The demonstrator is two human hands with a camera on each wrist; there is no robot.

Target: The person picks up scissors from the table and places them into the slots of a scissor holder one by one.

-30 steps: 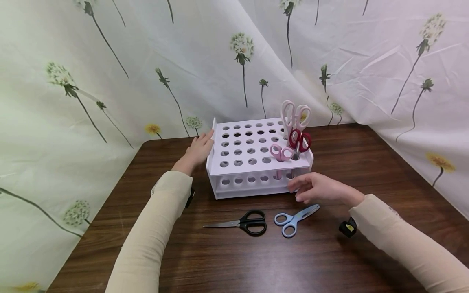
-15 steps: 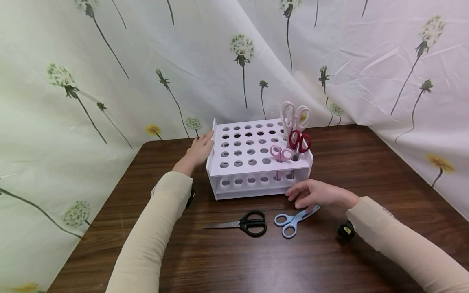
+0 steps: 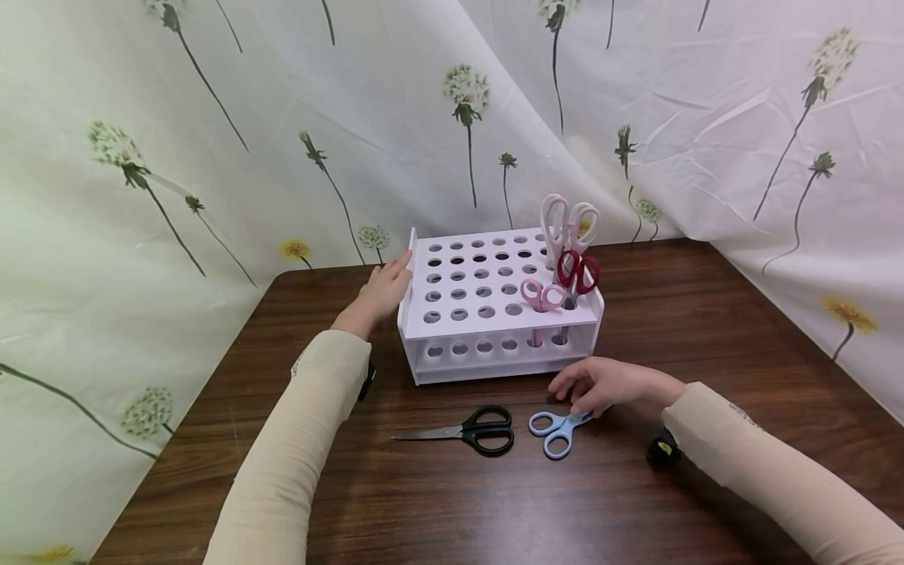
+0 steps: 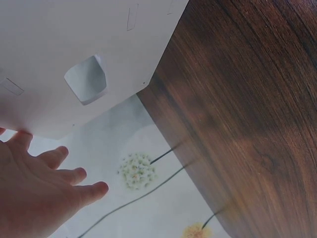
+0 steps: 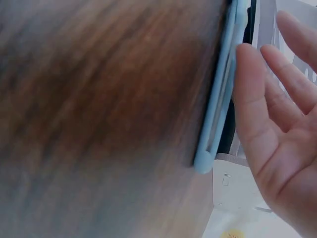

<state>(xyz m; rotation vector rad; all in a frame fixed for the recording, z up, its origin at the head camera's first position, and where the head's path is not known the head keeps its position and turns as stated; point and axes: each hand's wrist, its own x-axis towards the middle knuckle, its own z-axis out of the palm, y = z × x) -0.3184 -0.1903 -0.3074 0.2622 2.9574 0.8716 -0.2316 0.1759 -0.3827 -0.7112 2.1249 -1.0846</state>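
Note:
My left hand (image 3: 381, 290) rests against the left side of the white holed rack (image 3: 466, 330). In the left wrist view its fingers are spread, with a fingertip at the rack's edge. My right hand (image 3: 616, 383) hovers low over a pair of light blue scissors (image 3: 565, 426), covering its blade end in the head view. The right wrist view shows these scissors (image 5: 218, 99) flat on the table, with a relaxed thumb close beside them and the fingers apart. Black-handled scissors (image 3: 469, 430) lie to their left, tip pointing left.
The rack's right end holds pale pink large scissors (image 3: 555, 249), red-handled scissors (image 3: 563, 267) and small pink scissors (image 3: 542, 300), handles up. Brown wooden tabletop (image 3: 438, 510) spreads in front. A flower-printed cloth (image 3: 402, 94) hangs behind and at both sides.
My right hand has come down and slightly toward me, from the rack's front right corner to over the blue scissors' blades. The left hand and rack have stayed put.

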